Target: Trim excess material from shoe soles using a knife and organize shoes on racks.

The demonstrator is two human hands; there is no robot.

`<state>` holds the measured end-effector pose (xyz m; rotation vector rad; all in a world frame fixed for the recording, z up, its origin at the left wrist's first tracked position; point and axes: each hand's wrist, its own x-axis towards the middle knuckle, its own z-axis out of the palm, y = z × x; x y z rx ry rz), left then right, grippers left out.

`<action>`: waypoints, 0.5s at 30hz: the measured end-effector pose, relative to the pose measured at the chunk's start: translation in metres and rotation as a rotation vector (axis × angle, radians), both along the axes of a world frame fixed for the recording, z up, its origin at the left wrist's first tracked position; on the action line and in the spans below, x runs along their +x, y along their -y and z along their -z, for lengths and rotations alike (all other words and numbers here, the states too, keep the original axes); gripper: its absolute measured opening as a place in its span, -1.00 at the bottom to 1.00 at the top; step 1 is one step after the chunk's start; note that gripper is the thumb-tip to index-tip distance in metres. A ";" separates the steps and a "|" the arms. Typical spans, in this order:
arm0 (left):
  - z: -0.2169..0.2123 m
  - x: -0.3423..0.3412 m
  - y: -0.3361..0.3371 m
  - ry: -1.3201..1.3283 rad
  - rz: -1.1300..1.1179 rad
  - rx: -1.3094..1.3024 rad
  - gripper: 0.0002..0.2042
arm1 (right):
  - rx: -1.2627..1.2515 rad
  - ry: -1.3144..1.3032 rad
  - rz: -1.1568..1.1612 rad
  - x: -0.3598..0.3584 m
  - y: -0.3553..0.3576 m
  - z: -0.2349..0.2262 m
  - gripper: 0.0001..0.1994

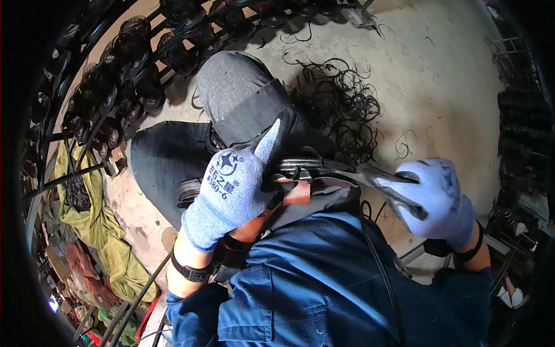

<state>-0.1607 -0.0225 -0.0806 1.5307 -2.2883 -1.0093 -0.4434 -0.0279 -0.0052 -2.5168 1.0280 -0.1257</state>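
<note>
- Looking down from head height at a seated person in blue work clothes, with a dark ring-shaped part (300, 169) lying across the lap over a grey knee pad (243, 98).
- Pressing the part down, the left hand (231, 191), in a blue knitted glove, is closing its fingers (267, 144) over the ring's near side, with an orange-brown piece (298, 194) just beside the thumb.
- Gripping the dark handles of a pair of cutters (378, 180), the gloved right hand (430, 199) has its fingers wrapped shut around them; the blades are reaching toward the ring, just beyond the left fingers.
- Judging by this, a trimming step is under way: the blades are meeting the ring's edge.
- Squeezing cleanly next would call for a steady left-hand hold and left fingers kept clear of the blades.
- Lying on the concrete floor (439, 81) beyond the fingers is a tangle of thin black curled trimmings (341, 104); dark round parts (133, 75) are hanging on a rack to the left.
</note>
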 end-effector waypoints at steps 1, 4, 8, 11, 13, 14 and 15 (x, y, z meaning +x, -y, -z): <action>0.003 0.000 -0.001 -0.002 0.000 0.000 -0.02 | 0.000 -0.002 0.000 0.000 -0.001 0.001 -0.69; 0.010 -0.002 -0.004 -0.007 0.004 -0.021 -0.02 | -0.017 -0.074 0.002 0.001 -0.001 0.004 -0.69; 0.014 -0.002 -0.003 -0.003 0.023 -0.073 -0.03 | -0.076 -0.255 -0.091 0.024 0.010 0.000 -0.66; 0.007 0.000 0.000 0.082 -0.036 0.113 -0.05 | -0.182 -0.209 -0.180 0.022 0.030 0.013 -0.68; 0.014 0.006 -0.002 0.021 0.007 0.032 -0.07 | -0.105 -0.291 -0.284 0.010 0.039 0.011 -0.67; 0.020 0.006 -0.003 -0.035 0.027 -0.046 -0.05 | 0.031 -0.297 -0.238 0.006 0.038 0.012 -0.67; 0.020 0.005 -0.005 -0.046 -0.021 0.047 -0.04 | 0.035 -0.354 -0.253 0.010 0.035 0.012 -0.67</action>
